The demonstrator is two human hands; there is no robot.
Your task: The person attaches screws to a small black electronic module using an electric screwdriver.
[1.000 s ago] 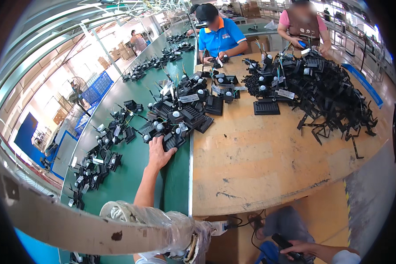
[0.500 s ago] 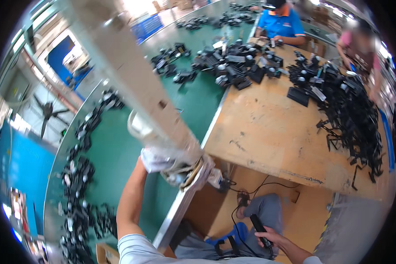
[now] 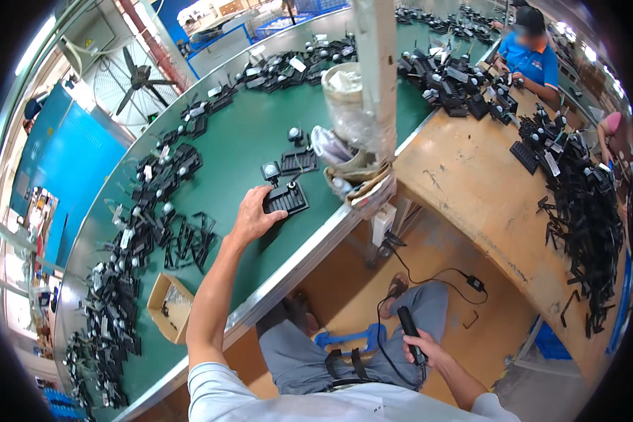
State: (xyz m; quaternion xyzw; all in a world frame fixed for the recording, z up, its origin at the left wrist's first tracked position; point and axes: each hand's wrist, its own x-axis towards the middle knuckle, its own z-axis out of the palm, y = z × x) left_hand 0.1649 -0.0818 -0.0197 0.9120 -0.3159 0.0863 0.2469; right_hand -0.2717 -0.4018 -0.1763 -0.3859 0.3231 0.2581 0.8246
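On the green work surface, my left hand point(image 3: 254, 216) grips the left edge of a black finned floodlight point(image 3: 292, 200), thumb on the near side and fingers on the far side. A white-domed sensor point(image 3: 270, 169) sticks out at that lamp's far edge. Just beyond lies a second finned floodlight point(image 3: 299, 161) with its own domed sensor. Low over my lap, my right hand point(image 3: 429, 349) is closed around a black corded electric screwdriver point(image 3: 408, 325), whose top end points up and away from me.
A pale post point(image 3: 377, 63) with plastic bags point(image 3: 352, 144) strapped to it rises beyond the lamps. Many floodlights point(image 3: 169, 165) line the left rim. An open cardboard box point(image 3: 170, 308) stands near my left forearm. Black brackets point(image 3: 591, 232) cover the wooden table's right side; two people work there.
The view has swung left. My left hand, hidden behind the bagged post before, now shows with its grip on a floodlight. My right hand still holds the screwdriver over my lap.
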